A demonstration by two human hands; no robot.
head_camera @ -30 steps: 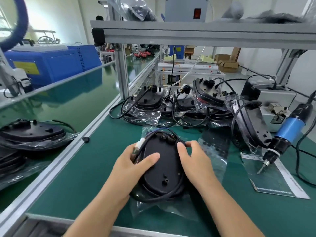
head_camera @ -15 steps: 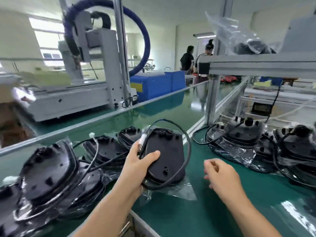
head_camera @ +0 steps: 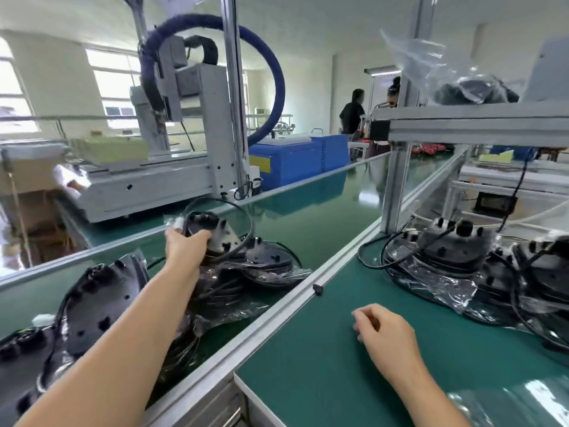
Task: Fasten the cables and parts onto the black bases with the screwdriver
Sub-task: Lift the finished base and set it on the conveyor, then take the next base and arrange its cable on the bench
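Note:
My left hand [head_camera: 184, 246] grips a black base [head_camera: 220, 238] with a black cable [head_camera: 243, 211] looped round it, held tilted above a stack of finished black bases [head_camera: 264, 263] on the green conveyor belt [head_camera: 308, 220] to the left. My right hand [head_camera: 385, 337] hovers over the green work mat [head_camera: 308, 389] with fingers loosely curled, holding nothing. More black bases in clear bags [head_camera: 446, 257] lie piled at the right on the mat. The screwdriver is out of view.
An aluminium rail [head_camera: 308, 291] divides the mat from the conveyor. An upright post [head_camera: 395, 186] carries an overhead shelf [head_camera: 477, 124] with a bagged part. A white machine [head_camera: 172, 167] with a blue hose and a blue cabinet [head_camera: 295, 161] stand beyond. Two people stand far back.
The view swung left. My left hand carried the base from the mat across the rail over the conveyor stack. My right hand let go and stayed over the mat.

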